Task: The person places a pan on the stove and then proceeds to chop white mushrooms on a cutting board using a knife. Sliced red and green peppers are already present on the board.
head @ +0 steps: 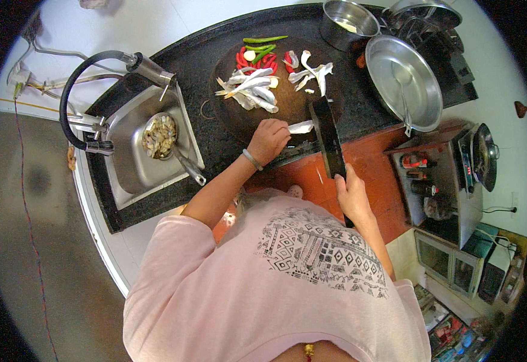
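My left hand (269,141) pinches one end of a silvery-white strip (301,127), which looks like fish, near the front of a round wooden chopping board (290,100). In my right hand (354,195) is the handle of a dark cleaver (328,138). Its blade stands just right of the strip's free end. Behind my left hand lies a pile of similar pale strips (251,90). Some cut white pieces (314,74) rest farther right on the board. Red chillies (270,62), green chillies (263,47) and a garlic clove (249,55) are at the back.
Left of the board, a steel sink (128,174) with a black flexible faucet (67,90) holds a ladle of shellfish (160,135). A steel pot (349,27) and a large steel basin (403,86) with a spoon stand at right. Beyond the counter edge is a shelf cabinet (449,217).
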A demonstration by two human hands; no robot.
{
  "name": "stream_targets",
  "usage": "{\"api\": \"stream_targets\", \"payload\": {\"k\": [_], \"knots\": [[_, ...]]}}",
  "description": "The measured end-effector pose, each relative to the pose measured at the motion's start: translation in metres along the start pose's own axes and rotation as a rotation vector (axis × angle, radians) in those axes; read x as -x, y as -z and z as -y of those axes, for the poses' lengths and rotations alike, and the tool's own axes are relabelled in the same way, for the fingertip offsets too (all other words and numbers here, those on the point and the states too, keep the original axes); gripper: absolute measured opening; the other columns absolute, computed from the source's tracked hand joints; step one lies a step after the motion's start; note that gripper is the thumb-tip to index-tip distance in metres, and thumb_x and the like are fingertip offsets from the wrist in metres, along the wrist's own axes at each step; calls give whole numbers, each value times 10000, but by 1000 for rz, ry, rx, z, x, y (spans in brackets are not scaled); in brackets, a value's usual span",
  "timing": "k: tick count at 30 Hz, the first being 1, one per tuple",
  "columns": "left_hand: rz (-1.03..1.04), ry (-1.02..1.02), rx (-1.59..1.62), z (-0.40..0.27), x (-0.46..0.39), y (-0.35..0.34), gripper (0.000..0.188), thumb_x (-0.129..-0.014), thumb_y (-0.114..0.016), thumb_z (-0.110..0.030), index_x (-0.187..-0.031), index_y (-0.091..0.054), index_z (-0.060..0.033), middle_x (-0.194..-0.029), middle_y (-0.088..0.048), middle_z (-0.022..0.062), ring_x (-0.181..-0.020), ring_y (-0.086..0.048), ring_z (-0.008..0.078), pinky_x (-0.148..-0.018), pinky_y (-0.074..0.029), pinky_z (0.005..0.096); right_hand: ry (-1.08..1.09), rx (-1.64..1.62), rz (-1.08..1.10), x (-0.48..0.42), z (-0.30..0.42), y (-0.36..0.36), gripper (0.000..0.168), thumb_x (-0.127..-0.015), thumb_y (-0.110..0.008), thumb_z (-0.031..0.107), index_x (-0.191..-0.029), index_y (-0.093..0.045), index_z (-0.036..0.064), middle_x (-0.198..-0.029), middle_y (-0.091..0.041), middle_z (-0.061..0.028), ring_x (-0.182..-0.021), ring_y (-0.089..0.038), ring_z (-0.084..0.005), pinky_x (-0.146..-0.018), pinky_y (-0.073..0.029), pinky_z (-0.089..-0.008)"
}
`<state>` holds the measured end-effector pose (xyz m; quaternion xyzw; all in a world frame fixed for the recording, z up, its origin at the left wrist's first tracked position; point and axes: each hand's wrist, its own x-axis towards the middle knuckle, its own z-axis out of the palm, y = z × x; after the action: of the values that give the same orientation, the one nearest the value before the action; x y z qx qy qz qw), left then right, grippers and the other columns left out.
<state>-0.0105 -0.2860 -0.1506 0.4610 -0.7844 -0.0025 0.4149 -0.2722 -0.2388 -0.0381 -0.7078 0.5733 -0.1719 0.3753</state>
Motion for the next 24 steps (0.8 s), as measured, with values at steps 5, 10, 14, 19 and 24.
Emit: {"api": "stream_targets", "payload": {"k": [5,10,14,19,24], "knots": [[11,64,107,-2,-5,-10,99,-796,-630,-69,-877,-582,-40,-953,-583,113,-899,-561,322,-824,-471,403,0,-1,0,3,-6,-3,222,-916,-518,123,-1111,-506,18,-772,-620,-296,-784,-611,-491,-658,-481,-527],[2,112,99,-3,-9,-18,92,-803,-615,-58,-880,-580,-22,-952,-579,134,-899,-554,332,-811,-480,403,19,25,27,3,-10,-5,224,-914,-517,129,-1112,-502,26,-759,-617,-293,-764,-607,-493,-645,-480,-537],[-8,153,153,-5,-6,-19,87,-807,-606,-49,-875,-571,-8,-959,-580,144,-914,-548,342,-825,-478,406,-32,104,91,2,-10,-9,243,-908,-515,124,-1130,-500,26,-761,-620,-291,-758,-610,-489,-663,-487,-549],[-39,122,190,-1,-5,-22,82,-807,-597,-46,-867,-564,-1,-987,-583,154,-937,-543,350,-830,-473,413,-73,231,110,-8,-1,-16,304,-897,-510,117,-1157,-485,-39,-781,-621,-316,-777,-618,-486,-699,-498,-551],[14,130,203,0,-6,-22,76,-810,-590,-46,-868,-572,1,-979,-593,155,-932,-549,349,-824,-477,413,-39,270,98,-38,15,-26,329,-889,-509,108,-1168,-486,-64,-797,-620,-332,-798,-618,-490,-728,-494,-553]]}}
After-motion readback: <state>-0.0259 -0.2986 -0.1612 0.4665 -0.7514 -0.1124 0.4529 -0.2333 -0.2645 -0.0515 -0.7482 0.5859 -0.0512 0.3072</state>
